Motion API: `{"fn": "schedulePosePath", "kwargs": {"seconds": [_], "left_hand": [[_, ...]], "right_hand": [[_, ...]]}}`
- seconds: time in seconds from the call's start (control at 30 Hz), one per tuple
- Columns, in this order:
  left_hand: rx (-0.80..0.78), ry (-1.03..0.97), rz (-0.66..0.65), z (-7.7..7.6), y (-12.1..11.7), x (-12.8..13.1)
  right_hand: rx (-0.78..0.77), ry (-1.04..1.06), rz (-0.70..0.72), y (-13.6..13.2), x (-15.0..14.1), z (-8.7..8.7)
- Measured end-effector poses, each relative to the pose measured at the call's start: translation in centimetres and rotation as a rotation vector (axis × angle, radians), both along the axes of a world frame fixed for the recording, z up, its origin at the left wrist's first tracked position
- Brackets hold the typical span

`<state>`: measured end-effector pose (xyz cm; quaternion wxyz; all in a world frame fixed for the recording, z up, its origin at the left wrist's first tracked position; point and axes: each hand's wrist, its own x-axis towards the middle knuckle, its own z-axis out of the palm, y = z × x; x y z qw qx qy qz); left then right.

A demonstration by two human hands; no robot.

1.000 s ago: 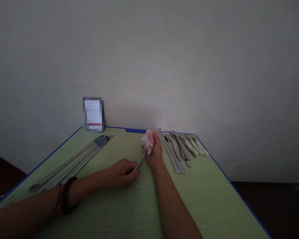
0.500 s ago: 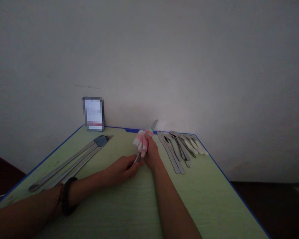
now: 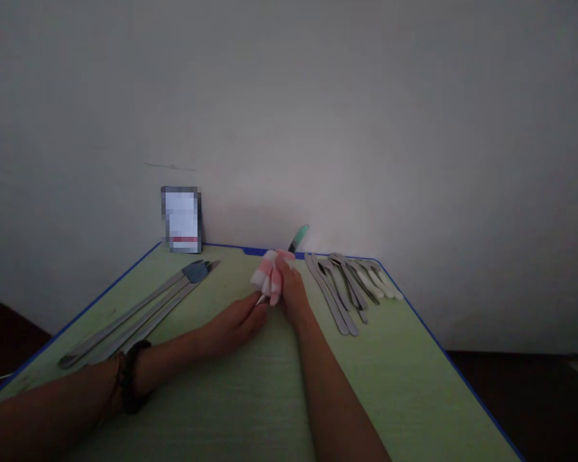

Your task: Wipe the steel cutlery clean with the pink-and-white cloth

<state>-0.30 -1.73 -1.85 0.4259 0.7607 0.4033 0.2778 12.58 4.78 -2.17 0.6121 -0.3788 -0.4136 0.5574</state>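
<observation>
My left hand (image 3: 245, 321) is closed round the handle end of a table knife (image 3: 298, 237). The blade points up and away, past the table's far edge, and shows a greenish sheen. My right hand (image 3: 291, 289) grips a pink and white cloth (image 3: 270, 276) that is wrapped about the middle of the knife. The cloth hides that stretch of metal, and a short piece of the handle shows between the two hands. The fingers of my right hand are partly covered by the cloth.
On the right of the green table (image 3: 390, 372) lie several knives (image 3: 334, 301), metal spoons (image 3: 349, 282) and white-handled cutlery (image 3: 376, 282). Long metal utensils (image 3: 144, 314) lie on the left. A lit screen device (image 3: 182, 220) leans on the wall (image 3: 289, 115) behind.
The knife has tilted a little, with more of its blade now showing beyond the cloth. My left hand and the cloth have shifted slightly left.
</observation>
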Motion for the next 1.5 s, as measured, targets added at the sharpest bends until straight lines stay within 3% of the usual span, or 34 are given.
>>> {"fn": "schedulePosePath", "kwargs": {"seconds": [0.1,0.3,0.4,0.6,0.77,0.87,1.07,1.3,1.4,1.5], "left_hand": [[0.051,0.065,0.033,0.2,0.1,0.2],[0.236,0.453,-0.024,0.4,-0.6,0.2],[0.285,0.617,-0.071,0.3,-1.0,0.2],[0.233,0.477,-0.038,0.4,-1.1,0.0],[0.001,0.106,-0.169,0.6,-0.4,-0.8],[-0.078,0.034,-0.185,0.7,-0.1,-1.2],[-0.031,0.127,-0.198,1.2,-0.2,-1.0],[0.297,0.496,-0.219,1.7,-1.2,-0.1],[0.348,0.504,-0.238,1.4,-1.4,-0.2],[0.292,0.450,-0.223,1.3,-1.2,-0.4]], "right_hand": [[-0.054,-0.109,0.025,0.0,-0.3,-0.3],[-0.172,0.483,-0.169,0.7,0.6,0.2],[-0.228,0.573,-0.162,0.5,1.1,0.8],[-0.093,0.503,-0.008,0.1,0.8,1.0],[-0.077,0.477,-0.006,0.0,0.5,0.9],[-0.078,0.433,0.054,-0.3,0.4,1.1],[-0.074,0.386,0.112,-0.5,0.1,1.1],[-0.133,0.551,-0.098,0.3,1.6,0.7],[-0.121,0.616,-0.141,0.4,1.9,0.8],[-0.131,0.552,-0.092,0.1,1.5,1.0]]}}
